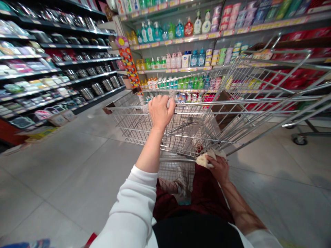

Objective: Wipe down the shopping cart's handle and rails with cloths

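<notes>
Two grips hold the cart. The left grip clamps its rim. The right grip clamps a cloth.

We wear a white long-sleeved top of thick, soft-looking fabric — its left cuff sits around mid-forearm, and the right sleeve shows only as a white edge low in the view. Over it lies a black garment, and below that dark maroon trousers — our left hand and right hand are bare.
</notes>
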Available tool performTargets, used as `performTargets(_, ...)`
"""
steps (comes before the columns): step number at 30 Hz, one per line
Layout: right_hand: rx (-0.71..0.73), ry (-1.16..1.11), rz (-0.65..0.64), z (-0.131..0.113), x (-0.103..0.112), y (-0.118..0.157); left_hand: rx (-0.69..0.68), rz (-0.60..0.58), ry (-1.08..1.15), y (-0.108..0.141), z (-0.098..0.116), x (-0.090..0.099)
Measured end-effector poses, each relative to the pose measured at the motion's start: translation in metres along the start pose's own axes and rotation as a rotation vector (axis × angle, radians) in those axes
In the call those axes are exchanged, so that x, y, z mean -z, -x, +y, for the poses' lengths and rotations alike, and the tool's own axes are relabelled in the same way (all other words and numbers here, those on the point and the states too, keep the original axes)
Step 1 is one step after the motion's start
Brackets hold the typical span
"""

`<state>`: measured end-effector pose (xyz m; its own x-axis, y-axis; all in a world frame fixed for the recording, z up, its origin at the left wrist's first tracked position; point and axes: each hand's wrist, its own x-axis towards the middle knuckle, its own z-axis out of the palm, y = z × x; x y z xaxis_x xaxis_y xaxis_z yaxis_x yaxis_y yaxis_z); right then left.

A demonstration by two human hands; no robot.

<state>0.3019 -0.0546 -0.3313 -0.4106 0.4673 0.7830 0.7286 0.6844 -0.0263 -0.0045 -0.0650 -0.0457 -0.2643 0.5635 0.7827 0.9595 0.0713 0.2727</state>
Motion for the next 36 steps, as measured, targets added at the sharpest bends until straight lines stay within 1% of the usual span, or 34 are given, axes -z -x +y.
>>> performTargets(3, -0.143, -0.041, 0.228, 0.007, 0.035, -0.038, -0.008, 0.013, -0.012, 0.000, 0.000, -0.001)
performTargets(4, -0.193, -0.040, 0.303, 0.010, 0.048, -0.053, -0.009, 0.018, -0.014, 0.001, 0.000, -0.001)
performTargets(6, -0.275, -0.020, 0.494, 0.019, 0.076, -0.087, -0.012, 0.031, -0.014, 0.001, -0.001, -0.001)
performTargets(8, -0.245, 0.030, 0.667, 0.030, 0.103, -0.122, -0.018, 0.041, -0.009, 0.001, -0.001, -0.002)
performTargets(10, -0.186, 0.098, 0.709, 0.042, 0.123, -0.153, -0.024, 0.048, -0.006, 0.000, -0.001, -0.002)
performTargets(11, -0.164, 0.126, 0.708, 0.048, 0.129, -0.165, -0.026, 0.049, -0.008, 0.000, -0.001, -0.002)
performTargets(12, -0.150, 0.140, 0.690, 0.052, 0.133, -0.175, -0.027, 0.049, -0.011, 0.000, -0.001, -0.001)
performTargets(14, -0.159, 0.146, 0.655, 0.058, 0.133, -0.184, -0.029, 0.045, -0.021, 0.000, -0.001, -0.001)
performTargets(16, -0.199, 0.151, 0.611, 0.060, 0.121, -0.180, -0.031, 0.041, -0.026, 0.001, 0.000, -0.001)
performTargets(18, -0.224, 0.193, 0.585, 0.061, 0.102, -0.163, -0.030, 0.041, -0.020, 0.001, 0.000, -0.001)
performTargets(21, -0.161, 0.246, 0.571, 0.061, 0.067, -0.124, -0.021, 0.040, -0.005, 0.000, -0.001, -0.002)
performTargets(23, -0.123, 0.240, 0.511, 0.058, 0.045, -0.094, -0.016, 0.034, -0.003, 0.000, -0.001, -0.002)
performTargets(25, -0.101, 0.218, 0.416, 0.053, 0.029, -0.067, -0.016, 0.029, 0.000, 0.000, -0.001, -0.002)
performTargets(27, -0.092, 0.211, 0.341, 0.048, 0.018, -0.046, -0.015, 0.027, 0.003, 0.000, -0.001, -0.002)
performTargets(29, -0.094, 0.230, 0.294, 0.043, 0.012, -0.033, -0.011, 0.026, 0.003, 0.000, -0.001, -0.002)
performTargets(32, -0.104, 0.259, 0.245, 0.037, 0.006, -0.020, -0.005, 0.020, 0.006, 0.000, 0.000, -0.001)
performTargets(36, -0.080, 0.225, 0.106, 0.028, -0.002, 0.000, -0.002, 0.007, 0.012, 0.000, 0.001, 0.000)
